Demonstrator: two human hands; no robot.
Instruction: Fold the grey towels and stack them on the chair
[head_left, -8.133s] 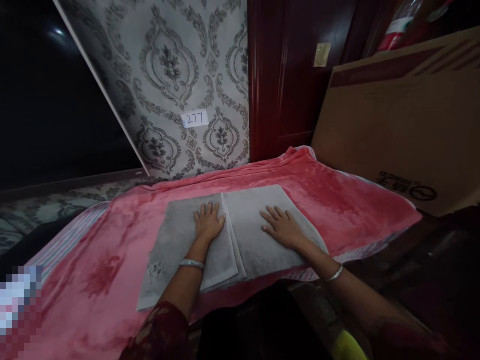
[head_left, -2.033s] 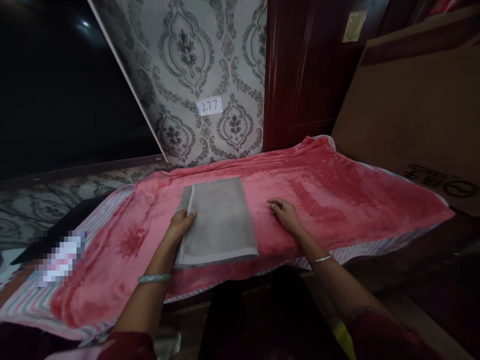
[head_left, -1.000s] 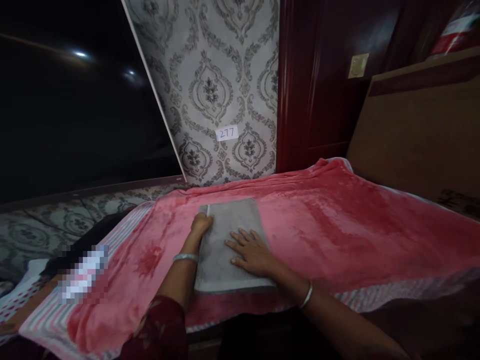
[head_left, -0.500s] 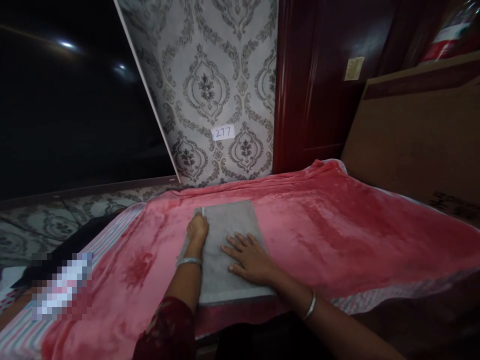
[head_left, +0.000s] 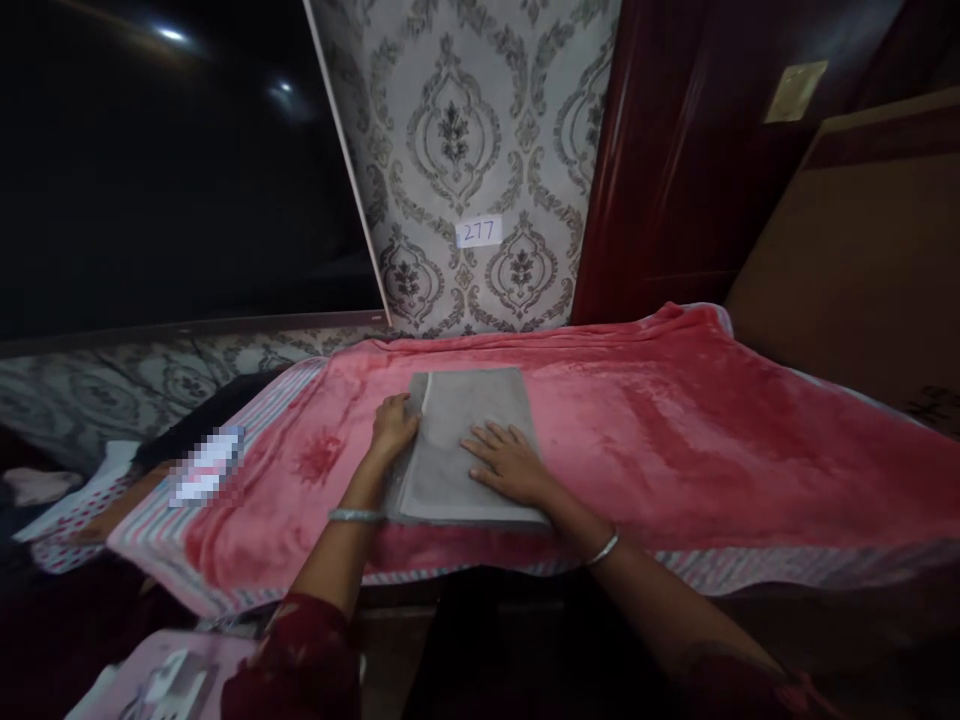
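Observation:
A grey towel (head_left: pixel 465 420), folded into a narrow rectangle, lies on a pink plush blanket (head_left: pixel 675 430) spread over a table. My right hand (head_left: pixel 508 464) rests flat on the towel's near right part, fingers stretched out. My left hand (head_left: pixel 393 428) sits at the towel's left edge, its fingers curled on the folded edge. Each wrist carries a bangle.
Behind the table stands a patterned grey wall with a paper tag "277" (head_left: pixel 478 232). To the right are a dark red door (head_left: pixel 675 170) and a large cardboard box (head_left: pixel 862 260). At the left lies a black object (head_left: pixel 199 425) by the blanket's striped edge.
Eight seconds ago the towel lay open under both flat hands; it has since been folded narrower. In the last second my hands stayed on it while the view shifted left.

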